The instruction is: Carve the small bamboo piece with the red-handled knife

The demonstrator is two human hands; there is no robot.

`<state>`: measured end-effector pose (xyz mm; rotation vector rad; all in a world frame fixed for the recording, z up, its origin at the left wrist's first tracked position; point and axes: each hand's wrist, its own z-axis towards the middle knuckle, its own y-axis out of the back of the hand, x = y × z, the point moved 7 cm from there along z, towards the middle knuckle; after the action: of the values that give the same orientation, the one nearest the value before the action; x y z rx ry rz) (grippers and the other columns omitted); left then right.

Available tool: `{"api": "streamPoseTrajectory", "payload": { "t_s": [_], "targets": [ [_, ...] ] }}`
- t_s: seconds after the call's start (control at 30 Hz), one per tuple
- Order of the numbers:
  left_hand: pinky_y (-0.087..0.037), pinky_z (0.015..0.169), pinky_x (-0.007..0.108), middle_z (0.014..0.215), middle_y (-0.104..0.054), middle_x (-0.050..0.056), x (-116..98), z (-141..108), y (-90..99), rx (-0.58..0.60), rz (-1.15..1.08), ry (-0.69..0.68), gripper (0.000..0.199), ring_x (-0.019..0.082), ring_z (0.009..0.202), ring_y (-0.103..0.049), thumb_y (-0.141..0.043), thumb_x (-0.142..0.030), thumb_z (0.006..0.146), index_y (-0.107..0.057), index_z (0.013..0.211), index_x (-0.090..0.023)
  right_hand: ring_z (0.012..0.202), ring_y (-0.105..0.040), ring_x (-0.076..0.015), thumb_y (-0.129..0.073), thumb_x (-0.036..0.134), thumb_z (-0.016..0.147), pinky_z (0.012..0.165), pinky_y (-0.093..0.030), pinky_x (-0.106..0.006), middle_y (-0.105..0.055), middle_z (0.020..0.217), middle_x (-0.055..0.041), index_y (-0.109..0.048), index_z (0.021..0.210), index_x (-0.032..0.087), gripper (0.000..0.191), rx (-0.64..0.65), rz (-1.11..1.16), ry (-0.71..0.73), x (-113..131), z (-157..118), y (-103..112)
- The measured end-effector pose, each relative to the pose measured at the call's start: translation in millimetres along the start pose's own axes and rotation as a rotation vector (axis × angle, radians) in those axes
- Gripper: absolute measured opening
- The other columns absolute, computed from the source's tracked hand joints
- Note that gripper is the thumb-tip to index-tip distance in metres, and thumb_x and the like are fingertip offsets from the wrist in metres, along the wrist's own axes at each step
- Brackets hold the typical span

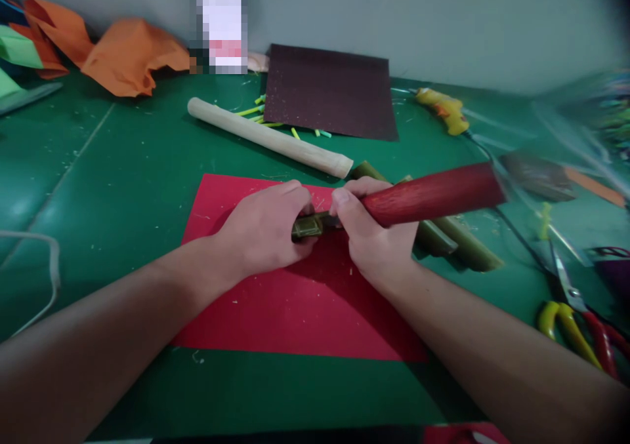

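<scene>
My left hand point(266, 227) is closed around a short piece of green bamboo point(308, 227), its end showing between thumb and fingers. My right hand point(377, 234) is wrapped round a tool with a thick red wooden handle point(433, 195), which sticks out to the right. The tool's working end meets the bamboo by my right thumb and is mostly hidden, so its kind is unclear. Both hands are over a red sheet point(295, 313) strewn with small pale shavings. More green bamboo pieces point(462, 244) lie behind my right hand.
A pale wooden stick point(270, 136) and a dark brown sheet point(329, 93) lie farther back. To the right are a yellow glue gun point(445, 111) with its cord and red-yellow-handled scissors point(573, 300). Crumpled orange paper point(132, 57) sits at the back left of the green table point(123, 149).
</scene>
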<state>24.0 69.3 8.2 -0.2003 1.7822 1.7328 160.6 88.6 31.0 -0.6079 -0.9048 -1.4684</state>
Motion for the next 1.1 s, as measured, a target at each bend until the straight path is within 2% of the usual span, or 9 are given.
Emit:
{"api": "streamPoseTrajectory", "payload": {
  "t_s": [0.2,0.4,0.63,0.93,1.1],
  "targets": [
    [-0.036,0.061,0.033,0.087,-0.058,0.003,-0.7,0.4,-1.0,0.012,0.002,-0.015,0.017,0.019,0.074,-0.053,-0.066,-0.032,0.078,-0.056,0.087,-0.021,0.049,-0.051,-0.0117,-0.067,0.013,0.084,0.048,-0.044,-0.028,-0.054,0.055,0.0039,-0.057,0.060,0.026,0.029,0.062,-0.058,-0.024,3.1,-1.2,-2.4],
    [-0.036,0.062,0.033,0.088,-0.058,0.002,0.5,-0.3,-1.7,-0.002,0.000,-0.010,0.016,0.019,0.075,-0.054,-0.066,-0.031,0.078,-0.056,0.087,-0.021,0.051,-0.053,-0.0125,-0.067,0.018,0.085,0.052,-0.047,-0.030,-0.056,0.057,0.0031,-0.059,0.060,0.026,0.027,-0.009,-0.031,-0.091,-1.2,0.6,0.9],
    [-0.035,0.061,0.033,0.087,-0.056,0.002,-0.4,0.6,-1.8,0.006,-0.003,-0.011,0.017,0.019,0.073,-0.052,-0.066,-0.031,0.078,-0.055,0.087,-0.021,0.049,-0.051,-0.0125,-0.066,0.017,0.083,0.048,-0.043,-0.030,-0.053,0.054,0.0036,-0.058,0.058,0.026,0.028,0.016,-0.053,-0.076,0.9,-0.1,0.6],
    [-0.034,0.061,0.033,0.087,-0.057,0.002,-0.9,-2.5,-1.8,-0.021,0.021,-0.039,0.015,0.019,0.075,-0.053,-0.065,-0.030,0.081,-0.054,0.086,-0.021,0.053,-0.055,-0.0141,-0.069,0.022,0.085,0.053,-0.049,-0.031,-0.058,0.058,0.0022,-0.059,0.060,0.027,0.027,-0.017,-0.034,-0.070,0.2,0.5,-0.2],
    [-0.035,0.063,0.033,0.089,-0.058,0.003,-2.4,-2.1,-2.1,-0.021,0.040,-0.061,0.016,0.020,0.079,-0.056,-0.066,-0.029,0.081,-0.056,0.088,-0.021,0.049,-0.051,-0.0125,-0.067,0.017,0.082,0.049,-0.046,-0.030,-0.054,0.054,0.0032,-0.058,0.057,0.026,0.028,0.021,-0.076,-0.080,3.0,-1.8,-0.8]
  ]
}}
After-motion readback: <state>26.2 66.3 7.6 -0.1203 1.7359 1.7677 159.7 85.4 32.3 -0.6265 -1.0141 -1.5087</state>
